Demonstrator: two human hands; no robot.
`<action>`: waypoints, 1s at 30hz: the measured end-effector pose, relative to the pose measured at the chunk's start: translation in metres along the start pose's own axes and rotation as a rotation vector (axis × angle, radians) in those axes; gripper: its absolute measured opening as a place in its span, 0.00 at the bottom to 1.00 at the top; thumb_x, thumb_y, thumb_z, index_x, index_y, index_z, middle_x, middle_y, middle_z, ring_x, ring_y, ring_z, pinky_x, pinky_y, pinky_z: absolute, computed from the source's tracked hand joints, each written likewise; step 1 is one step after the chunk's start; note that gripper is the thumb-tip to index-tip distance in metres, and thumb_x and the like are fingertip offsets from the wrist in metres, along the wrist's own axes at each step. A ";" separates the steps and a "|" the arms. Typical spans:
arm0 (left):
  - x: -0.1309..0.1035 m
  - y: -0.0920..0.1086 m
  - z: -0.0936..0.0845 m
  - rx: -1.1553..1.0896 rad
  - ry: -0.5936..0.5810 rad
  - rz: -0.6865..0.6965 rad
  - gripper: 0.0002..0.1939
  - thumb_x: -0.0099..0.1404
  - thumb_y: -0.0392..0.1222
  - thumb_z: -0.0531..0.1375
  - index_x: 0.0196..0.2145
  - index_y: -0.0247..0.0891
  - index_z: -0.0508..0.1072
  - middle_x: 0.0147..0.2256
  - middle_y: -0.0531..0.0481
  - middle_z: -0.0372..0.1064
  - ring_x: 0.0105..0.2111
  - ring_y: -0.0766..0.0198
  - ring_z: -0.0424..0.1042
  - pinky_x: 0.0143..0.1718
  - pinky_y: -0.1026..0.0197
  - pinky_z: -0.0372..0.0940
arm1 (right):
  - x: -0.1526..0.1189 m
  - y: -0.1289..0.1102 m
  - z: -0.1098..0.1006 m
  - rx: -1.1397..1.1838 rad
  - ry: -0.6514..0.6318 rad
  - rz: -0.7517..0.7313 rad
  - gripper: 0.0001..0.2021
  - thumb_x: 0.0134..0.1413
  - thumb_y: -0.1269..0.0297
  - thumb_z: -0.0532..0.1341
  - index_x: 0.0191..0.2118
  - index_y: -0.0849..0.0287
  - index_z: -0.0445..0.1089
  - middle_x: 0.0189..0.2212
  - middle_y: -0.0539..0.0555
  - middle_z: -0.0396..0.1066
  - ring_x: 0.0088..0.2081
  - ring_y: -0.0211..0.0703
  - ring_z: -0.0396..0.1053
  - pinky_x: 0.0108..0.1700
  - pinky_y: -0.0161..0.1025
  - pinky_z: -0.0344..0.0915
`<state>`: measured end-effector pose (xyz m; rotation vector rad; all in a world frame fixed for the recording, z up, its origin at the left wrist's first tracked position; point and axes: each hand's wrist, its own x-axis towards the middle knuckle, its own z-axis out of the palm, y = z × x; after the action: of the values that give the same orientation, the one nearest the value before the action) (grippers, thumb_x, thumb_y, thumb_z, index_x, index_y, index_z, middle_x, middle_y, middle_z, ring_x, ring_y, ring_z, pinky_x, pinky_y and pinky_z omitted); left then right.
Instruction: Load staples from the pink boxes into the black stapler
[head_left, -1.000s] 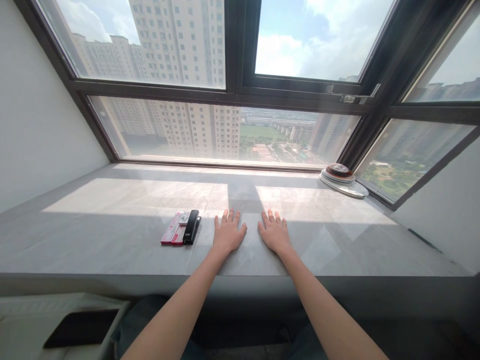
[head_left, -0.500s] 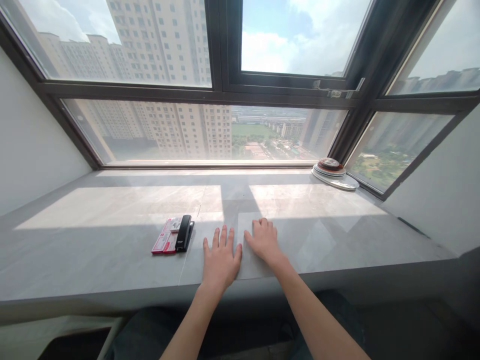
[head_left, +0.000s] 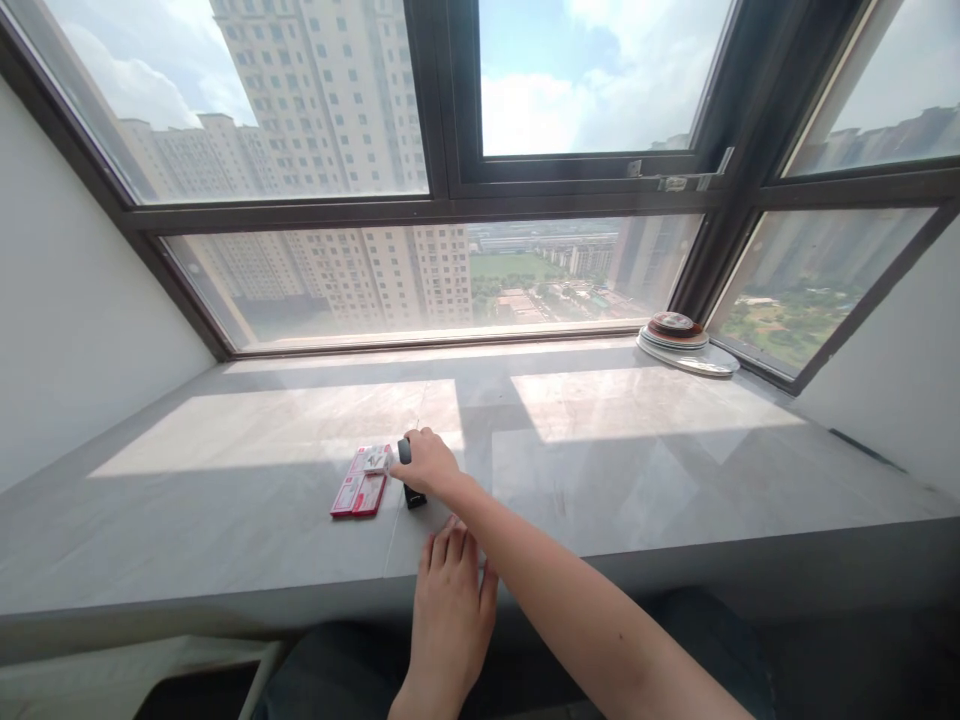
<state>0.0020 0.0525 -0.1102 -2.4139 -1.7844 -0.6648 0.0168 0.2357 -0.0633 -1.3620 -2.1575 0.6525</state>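
Note:
My right hand (head_left: 429, 463) is closed round a black stapler (head_left: 415, 497), with its fingers over the upper part. The lower end of the stapler rests on or just above the grey stone sill. Just left of it lie flat red-and-white boxes (head_left: 356, 495), with a small white box (head_left: 376, 460) on top near the stapler. My left hand (head_left: 452, 580) is palm down at the sill's front edge, its fingers stretched forward and thumb apart. My right forearm crosses above it and hides part of its fingertips.
A stack of plates and lids (head_left: 679, 340) stands in the far right corner of the sill (head_left: 247, 540). Dark-framed windows (head_left: 570, 200) rise behind. White walls close both sides. Below the front edge are my legs and a pale-rimmed container (head_left: 187, 660).
My right hand has moved left across my left hand and taken hold of the stapler, shifting it right, away from the boxes. My left hand has drawn back towards the edge. The view has shifted slightly.

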 end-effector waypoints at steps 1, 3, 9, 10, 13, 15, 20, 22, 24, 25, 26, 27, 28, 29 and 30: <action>0.001 0.000 -0.003 -0.025 0.014 -0.014 0.19 0.72 0.38 0.52 0.59 0.40 0.68 0.58 0.42 0.67 0.59 0.47 0.63 0.63 0.40 0.55 | -0.008 0.009 -0.012 -0.017 -0.013 -0.043 0.23 0.53 0.56 0.66 0.53 0.57 0.69 0.50 0.58 0.70 0.50 0.52 0.67 0.49 0.42 0.63; 0.007 -0.001 -0.008 -0.060 0.021 -0.033 0.16 0.73 0.40 0.52 0.56 0.42 0.69 0.55 0.44 0.68 0.55 0.49 0.66 0.58 0.44 0.59 | -0.029 0.028 -0.035 -0.033 -0.027 -0.095 0.23 0.52 0.62 0.65 0.55 0.51 0.70 0.48 0.53 0.72 0.51 0.51 0.67 0.51 0.41 0.61; 0.037 -0.002 -0.009 -0.049 0.034 -0.117 0.09 0.72 0.43 0.54 0.43 0.44 0.74 0.41 0.46 0.70 0.43 0.51 0.69 0.43 0.51 0.63 | -0.098 0.067 -0.066 -0.035 0.201 -0.093 0.21 0.60 0.67 0.60 0.58 0.46 0.71 0.54 0.53 0.72 0.57 0.51 0.66 0.66 0.51 0.47; 0.042 -0.002 -0.006 -0.054 0.052 -0.118 0.10 0.72 0.43 0.54 0.45 0.44 0.74 0.43 0.46 0.70 0.44 0.51 0.68 0.43 0.51 0.64 | -0.104 0.068 -0.065 -0.032 0.255 -0.070 0.20 0.60 0.65 0.61 0.57 0.46 0.72 0.55 0.53 0.72 0.57 0.51 0.65 0.67 0.52 0.44; 0.051 -0.006 0.002 -0.081 0.091 -0.070 0.16 0.72 0.45 0.54 0.55 0.45 0.71 0.55 0.44 0.67 0.54 0.49 0.65 0.51 0.49 0.63 | -0.111 0.066 -0.058 -0.032 0.367 -0.012 0.17 0.58 0.61 0.64 0.53 0.48 0.74 0.51 0.54 0.74 0.55 0.50 0.67 0.67 0.52 0.45; 0.055 -0.010 0.009 -0.079 0.081 -0.018 0.20 0.72 0.46 0.55 0.60 0.44 0.67 0.61 0.44 0.62 0.61 0.48 0.60 0.58 0.46 0.60 | -0.108 0.062 -0.054 -0.040 0.418 0.016 0.16 0.57 0.61 0.64 0.51 0.49 0.76 0.48 0.54 0.75 0.52 0.50 0.70 0.66 0.52 0.47; 0.058 -0.020 0.016 -0.060 0.031 0.017 0.24 0.73 0.48 0.54 0.64 0.46 0.63 0.64 0.46 0.60 0.64 0.47 0.57 0.61 0.44 0.58 | -0.095 0.056 -0.058 0.132 0.553 0.070 0.14 0.52 0.61 0.65 0.46 0.50 0.78 0.43 0.53 0.78 0.45 0.49 0.73 0.61 0.50 0.56; 0.059 -0.021 0.016 -0.050 0.042 0.002 0.25 0.73 0.49 0.54 0.65 0.47 0.63 0.66 0.46 0.58 0.64 0.48 0.58 0.61 0.44 0.60 | -0.091 0.061 -0.065 0.367 0.632 0.112 0.15 0.53 0.57 0.64 0.46 0.52 0.77 0.41 0.53 0.78 0.42 0.48 0.73 0.53 0.44 0.65; 0.059 -0.020 0.016 -0.042 0.052 -0.013 0.25 0.73 0.49 0.54 0.66 0.48 0.62 0.67 0.46 0.56 0.64 0.48 0.58 0.60 0.44 0.60 | -0.090 0.073 -0.072 0.647 0.728 0.174 0.17 0.54 0.52 0.63 0.46 0.56 0.76 0.40 0.54 0.79 0.40 0.47 0.74 0.45 0.41 0.68; 0.059 -0.019 0.016 -0.040 0.053 -0.019 0.26 0.73 0.49 0.54 0.66 0.48 0.61 0.67 0.46 0.56 0.64 0.49 0.58 0.61 0.45 0.60 | -0.090 0.081 -0.074 0.785 0.779 0.208 0.19 0.55 0.50 0.62 0.47 0.57 0.75 0.41 0.55 0.79 0.41 0.47 0.74 0.43 0.40 0.69; 0.059 -0.018 0.016 -0.040 0.052 -0.024 0.26 0.73 0.49 0.54 0.66 0.48 0.61 0.67 0.46 0.56 0.64 0.49 0.58 0.61 0.45 0.60 | -0.091 0.090 -0.077 0.914 0.824 0.245 0.22 0.56 0.48 0.61 0.49 0.58 0.74 0.44 0.56 0.78 0.43 0.48 0.75 0.42 0.39 0.70; 0.059 -0.017 0.016 -0.042 0.051 -0.027 0.26 0.73 0.49 0.54 0.67 0.48 0.60 0.67 0.46 0.56 0.64 0.49 0.58 0.61 0.45 0.60 | -0.093 0.099 -0.078 1.026 0.853 0.285 0.24 0.57 0.46 0.58 0.51 0.58 0.71 0.47 0.57 0.77 0.46 0.49 0.75 0.41 0.39 0.71; 0.059 -0.015 0.015 -0.046 0.051 -0.028 0.26 0.73 0.48 0.54 0.66 0.47 0.60 0.67 0.45 0.56 0.64 0.49 0.58 0.62 0.44 0.59 | -0.096 0.108 -0.079 1.120 0.859 0.328 0.25 0.58 0.45 0.56 0.53 0.58 0.69 0.50 0.59 0.76 0.50 0.49 0.74 0.42 0.39 0.72; 0.058 -0.015 0.015 -0.052 0.051 -0.029 0.26 0.73 0.48 0.54 0.66 0.46 0.61 0.67 0.45 0.57 0.64 0.49 0.58 0.63 0.42 0.57 | -0.099 0.116 -0.080 1.196 0.847 0.368 0.26 0.59 0.44 0.53 0.54 0.57 0.67 0.53 0.59 0.74 0.53 0.50 0.73 0.42 0.40 0.73; 0.058 -0.014 0.014 -0.057 0.056 -0.032 0.25 0.73 0.47 0.54 0.65 0.46 0.61 0.66 0.45 0.58 0.63 0.50 0.58 0.65 0.40 0.54 | -0.104 0.123 -0.081 1.250 0.818 0.400 0.26 0.60 0.44 0.50 0.55 0.57 0.65 0.55 0.60 0.72 0.55 0.50 0.72 0.44 0.42 0.74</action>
<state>0.0067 0.1135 -0.1034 -2.3815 -1.8109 -0.7888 0.1896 0.1979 -0.0959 -0.9943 -0.5517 1.0639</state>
